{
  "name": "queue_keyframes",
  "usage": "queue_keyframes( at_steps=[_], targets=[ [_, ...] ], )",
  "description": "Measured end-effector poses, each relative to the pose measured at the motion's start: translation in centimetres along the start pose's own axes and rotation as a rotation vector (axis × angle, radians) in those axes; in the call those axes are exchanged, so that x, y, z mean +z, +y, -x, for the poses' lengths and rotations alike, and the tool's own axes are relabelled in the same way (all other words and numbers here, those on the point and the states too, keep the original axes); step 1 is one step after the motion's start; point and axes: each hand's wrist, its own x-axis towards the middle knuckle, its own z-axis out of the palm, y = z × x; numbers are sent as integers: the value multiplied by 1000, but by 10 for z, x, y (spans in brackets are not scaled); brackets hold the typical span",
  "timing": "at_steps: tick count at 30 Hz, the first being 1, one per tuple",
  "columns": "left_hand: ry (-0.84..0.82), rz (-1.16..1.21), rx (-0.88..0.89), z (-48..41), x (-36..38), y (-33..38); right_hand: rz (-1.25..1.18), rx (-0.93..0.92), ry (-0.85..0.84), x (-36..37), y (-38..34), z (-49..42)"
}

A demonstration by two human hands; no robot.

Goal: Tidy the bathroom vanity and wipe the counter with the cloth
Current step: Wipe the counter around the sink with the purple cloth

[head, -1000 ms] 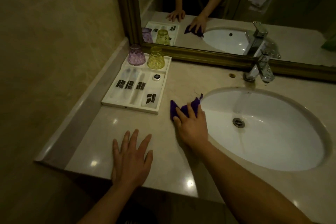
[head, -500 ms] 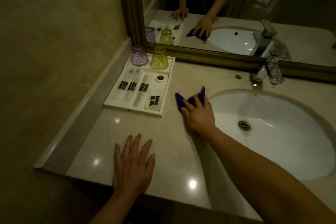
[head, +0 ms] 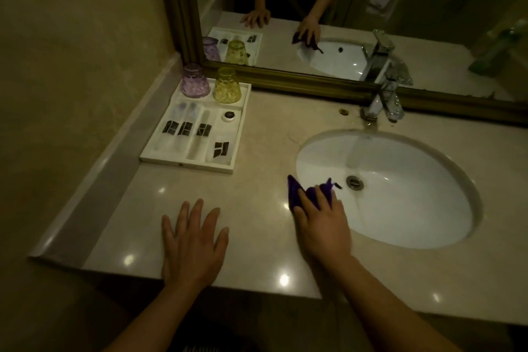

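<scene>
Marble vanity counter (head: 257, 151), my hands down.
My right hand (head: 323, 226) presses the purple cloth (head: 297, 194) under flat fingers; my left hand (head: 194, 246) lies splayed wide, empty.

We see cloth (head: 297, 194) deep purple. Counter (head: 257, 191) beige, marbled, glossy. Sink (head: 400, 208) white. Tray (head: 185, 164) white; packets in it white with black marks. One cup (head: 195, 80) lilac, other cup (head: 227, 85) yellow, both with faceted pattern. Mirror frame (head: 285, 77) dull gold. Tap (head: 383, 100) chrome.
</scene>
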Motion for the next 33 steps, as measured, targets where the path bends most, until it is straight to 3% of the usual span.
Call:
queue_keyframes(
  at_steps=[3,6,10,12,15,18,22,24,29,33],
  targets=[
    [10,12,2,1,-2,-1,6,-81,23,9,-55,28],
    [77,170,-29,0,-7,-5,-103,-293,-11,22,-112,65],
    [124,299,-46,1,-10,-13,-37,-450,-14,30,-90,81],
    [88,212,-25,2,-10,-10,-4,-373,24,21,-41,80],
    [-16,64,29,4,-10,-1,31,-26,0,1,42,68],
    [-116,-45,93,3,-10,5,35,157,27,-2,45,61],
    [-137,-95,123,5,-9,4,4,-205,-23,19,-15,93],
    [-125,-85,137,5,-9,2,-5,-233,-13,18,10,105],
    [-83,-35,125,4,-10,4,90,194,34,-4,145,101],
    [-106,-90,133,4,-6,7,62,466,99,-8,143,89]
  ],
)
